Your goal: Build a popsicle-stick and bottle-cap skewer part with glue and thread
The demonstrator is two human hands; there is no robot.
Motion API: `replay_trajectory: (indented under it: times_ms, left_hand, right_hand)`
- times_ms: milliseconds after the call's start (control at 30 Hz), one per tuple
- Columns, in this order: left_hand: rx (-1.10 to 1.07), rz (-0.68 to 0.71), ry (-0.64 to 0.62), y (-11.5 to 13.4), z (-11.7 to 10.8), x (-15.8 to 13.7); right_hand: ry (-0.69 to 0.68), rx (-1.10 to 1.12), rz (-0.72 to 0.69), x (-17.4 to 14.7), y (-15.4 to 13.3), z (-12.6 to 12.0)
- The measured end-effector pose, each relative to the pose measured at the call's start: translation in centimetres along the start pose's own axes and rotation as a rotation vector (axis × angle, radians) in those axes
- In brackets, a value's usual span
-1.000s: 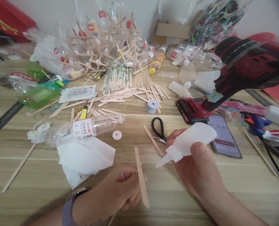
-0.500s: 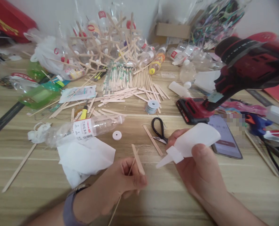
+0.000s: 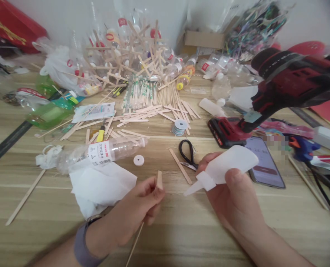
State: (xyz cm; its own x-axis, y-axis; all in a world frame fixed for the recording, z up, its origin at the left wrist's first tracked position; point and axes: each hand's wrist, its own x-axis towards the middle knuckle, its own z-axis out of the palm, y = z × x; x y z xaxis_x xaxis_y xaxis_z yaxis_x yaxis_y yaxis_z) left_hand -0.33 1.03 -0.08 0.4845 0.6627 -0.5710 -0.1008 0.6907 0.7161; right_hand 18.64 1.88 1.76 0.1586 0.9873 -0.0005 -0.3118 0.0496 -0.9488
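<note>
My left hand is closed, pinching a flat wooden craft stick whose end rises above the thumb. A thin bamboo skewer comes out below the same fist; how the two meet is hidden by the fingers. My right hand is wrapped round a white squeeze glue bottle, its pointed nozzle tilted down to the left, apart from the stick. Between the hands and farther back lie another craft stick and black-handled scissors. A white bottle cap with a dark hole rests nearby.
A clear plastic bottle lies at left by white paper. Behind are a wire spool and piles of sticks, skewers and bottles. At right stand a red drill and a phone.
My left hand has turned, so the craft stick now shows shorter and more upright, and the skewer's upper part is hidden. The right hand with the glue bottle has barely moved.
</note>
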Motion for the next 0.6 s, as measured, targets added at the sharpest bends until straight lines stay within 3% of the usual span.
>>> replay_trajectory:
  times_ms: [167, 333, 433, 500, 600]
  left_hand:
    - [0.087, 0.04, 0.086, 0.5, -0.2, -0.1]
    - [0.201, 0.053, 0.225, 2.3, -0.6, -2.8]
    - [0.257, 0.05, 0.402, 3.1, -1.8, -4.8]
    - [0.302, 0.123, 0.478, 3.3, -2.9, -5.5]
    - [0.372, 0.114, 0.551, 3.6, -4.7, -5.8]
  right_hand:
    - [-0.005, 0.001, -0.003, 0.1, 0.0, 0.0]
    - [0.022, 0.024, 0.016, 0.1, 0.1, -0.2]
    - [0.033, 0.038, 0.018, 0.1, 0.2, -0.3]
    - [0.021, 0.038, 0.023, 0.1, 0.2, -0.3]
    - [0.002, 0.033, 0.02, 0.2, 0.2, -0.3]
